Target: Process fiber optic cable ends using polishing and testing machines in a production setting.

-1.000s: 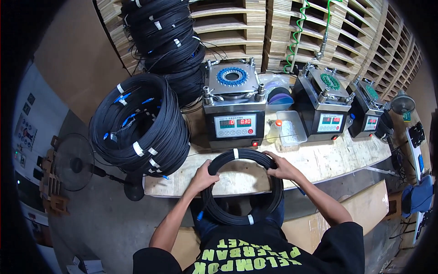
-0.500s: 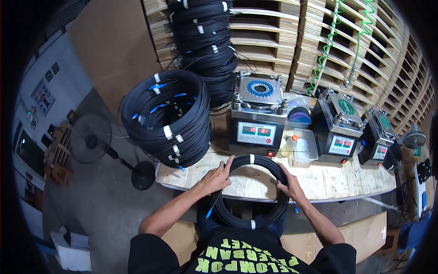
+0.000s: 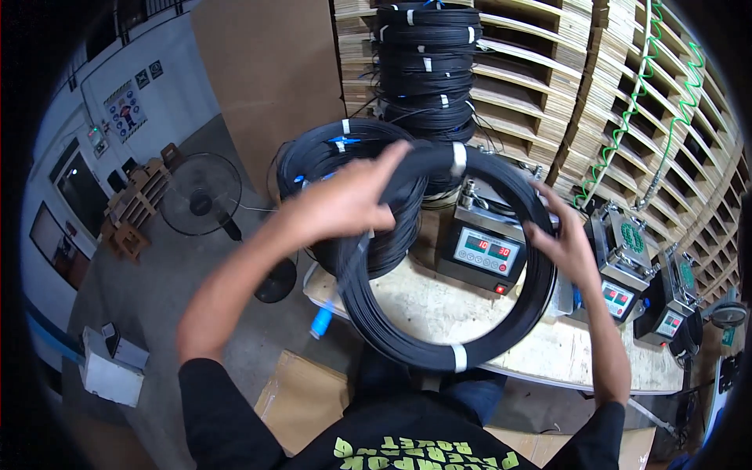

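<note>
A coil of black cable (image 3: 394, 337), bound with white bands, is raised in front of me above the table edge. My left hand (image 3: 337, 202), blurred by motion, grips its upper left side, index finger stretched along the ring and thumb toward the opening. Around the right side of the ring closes my right hand (image 3: 568, 239), thumb on the inner edge. From the coil's left side a cable end with a blue connector (image 3: 321, 321) hangs free. Behind my left hand stands a wide stack of black cable coils (image 3: 301, 160), partly hidden by the hand and coil.
A taller stack of coils (image 3: 429, 63) stands at the back. Metal-topped machines with lit red displays (image 3: 486, 251) line the wooden table (image 3: 603, 356), the nearest partly behind the raised coil. Left of the table is a standing fan (image 3: 201, 200); pallets (image 3: 525, 63) rise behind.
Both hands have lifted the coil up and toward the view, from the table edge to in front of the nearest machine. The view has turned left.
</note>
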Demonstrator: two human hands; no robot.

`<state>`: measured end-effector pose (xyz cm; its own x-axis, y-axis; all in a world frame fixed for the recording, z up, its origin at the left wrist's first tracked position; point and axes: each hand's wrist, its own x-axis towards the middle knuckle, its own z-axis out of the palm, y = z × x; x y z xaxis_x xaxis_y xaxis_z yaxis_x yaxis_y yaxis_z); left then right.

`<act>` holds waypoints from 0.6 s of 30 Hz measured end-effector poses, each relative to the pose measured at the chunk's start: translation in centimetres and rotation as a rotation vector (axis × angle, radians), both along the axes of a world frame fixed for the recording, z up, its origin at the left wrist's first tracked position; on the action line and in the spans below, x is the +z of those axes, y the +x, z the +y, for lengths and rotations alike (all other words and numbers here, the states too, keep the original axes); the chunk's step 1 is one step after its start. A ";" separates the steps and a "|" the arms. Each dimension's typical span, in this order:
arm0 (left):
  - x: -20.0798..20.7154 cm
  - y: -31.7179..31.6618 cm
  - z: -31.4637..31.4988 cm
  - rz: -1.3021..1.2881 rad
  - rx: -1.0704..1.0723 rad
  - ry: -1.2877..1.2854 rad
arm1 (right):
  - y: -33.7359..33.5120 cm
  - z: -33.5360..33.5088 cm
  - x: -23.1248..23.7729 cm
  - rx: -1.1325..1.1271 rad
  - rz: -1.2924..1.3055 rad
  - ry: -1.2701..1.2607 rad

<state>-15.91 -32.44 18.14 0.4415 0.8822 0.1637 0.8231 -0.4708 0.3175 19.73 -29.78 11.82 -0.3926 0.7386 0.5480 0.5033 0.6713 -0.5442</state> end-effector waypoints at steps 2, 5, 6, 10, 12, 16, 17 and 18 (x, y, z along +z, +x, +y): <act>3.6 -3.3 2.0 -0.014 0.048 -0.026 | -3.3 3.3 3.6 0.074 -0.023 0.017; 6.8 -9.9 6.7 0.013 0.065 0.061 | -8.1 9.2 7.3 0.175 -0.036 0.017; 8.3 -10.4 6.7 0.028 0.077 -0.003 | -10.2 10.7 8.1 0.159 -0.076 -0.034; 7.8 -16.4 14.1 0.071 0.139 -0.064 | -15.9 20.9 8.2 0.291 -0.179 -0.022; 6.8 -17.6 16.7 0.001 0.332 -0.291 | -18.2 24.6 6.6 0.282 -0.242 -0.063; -0.3 -24.0 21.8 0.255 0.305 -0.105 | -23.5 27.2 3.1 0.161 -0.523 -0.117; -1.8 -22.9 22.2 0.257 0.298 -0.190 | -23.8 26.8 2.3 0.177 -0.519 -0.038; -2.9 -22.3 22.4 0.194 0.378 -0.090 | -23.6 27.1 2.5 0.102 -0.545 -0.159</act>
<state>-38.20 -10.07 15.22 0.0991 0.9948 0.0245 0.9808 -0.1018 0.1663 -3.92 -2.72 14.31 -0.6605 0.7391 0.1320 0.6766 0.6621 -0.3222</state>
